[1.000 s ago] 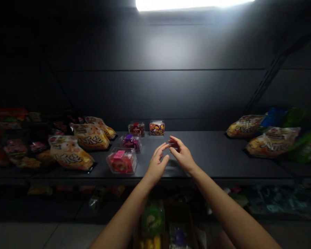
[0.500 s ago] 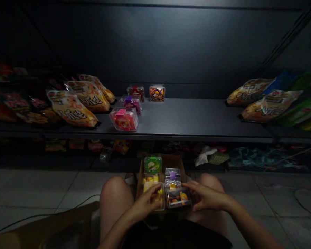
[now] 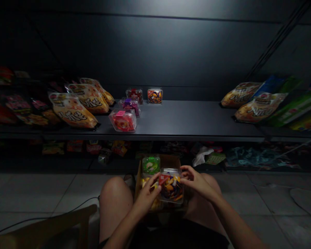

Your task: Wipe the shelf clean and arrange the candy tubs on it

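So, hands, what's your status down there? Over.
Left hand and right hand gripping clear snack box from both sides. Box above open carton. No obstruction visible.

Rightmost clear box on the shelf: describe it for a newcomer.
On the grey shelf, find four clear boxes beside the leftmost yellow snack bags. The target box stands at the back right of the four; its yellow and purple contents set it apart from the dark red box to its left.

Red-labelled box [image 3: 171, 187] now between hands [image 3: 148, 194] [image 3: 197, 183]
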The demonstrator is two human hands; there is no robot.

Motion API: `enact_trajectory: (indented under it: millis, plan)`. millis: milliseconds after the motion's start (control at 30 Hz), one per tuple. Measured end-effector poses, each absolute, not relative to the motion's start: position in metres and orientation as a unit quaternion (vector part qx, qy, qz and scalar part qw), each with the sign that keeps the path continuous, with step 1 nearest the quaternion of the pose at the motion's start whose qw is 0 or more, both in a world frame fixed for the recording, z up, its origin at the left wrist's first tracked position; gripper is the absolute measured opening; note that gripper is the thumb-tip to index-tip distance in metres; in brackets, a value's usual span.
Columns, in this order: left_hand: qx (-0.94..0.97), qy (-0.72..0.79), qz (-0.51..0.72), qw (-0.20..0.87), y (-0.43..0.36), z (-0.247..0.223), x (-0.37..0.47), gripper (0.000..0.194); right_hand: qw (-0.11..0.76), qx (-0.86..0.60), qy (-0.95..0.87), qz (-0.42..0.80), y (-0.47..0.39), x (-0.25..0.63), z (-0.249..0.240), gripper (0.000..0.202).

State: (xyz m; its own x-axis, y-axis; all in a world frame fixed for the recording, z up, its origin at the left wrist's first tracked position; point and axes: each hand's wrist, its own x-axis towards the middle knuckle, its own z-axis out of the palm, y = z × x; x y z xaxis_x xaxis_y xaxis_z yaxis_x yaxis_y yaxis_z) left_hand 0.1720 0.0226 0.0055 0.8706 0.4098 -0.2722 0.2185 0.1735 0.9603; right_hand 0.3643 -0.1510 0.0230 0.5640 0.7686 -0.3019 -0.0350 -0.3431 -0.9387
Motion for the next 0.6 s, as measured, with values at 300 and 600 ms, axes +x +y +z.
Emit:
enact_trajectory:
  millis: [300, 600]
  plan:
    - [0.540, 0.271, 0.125, 0.787, 0.035, 0.037, 0.177, 0.061, 0.581, -0.699, -0.226, 0.349, -0.123, 0.353, 0.052, 0.030]
    - [0.504, 0.295, 0.150, 0.798, 0.039, 0.050, 0.183, 0.053, 0.601, -0.662, -0.226, 0.387, -0.120, 0.346, 0.063, 0.040]
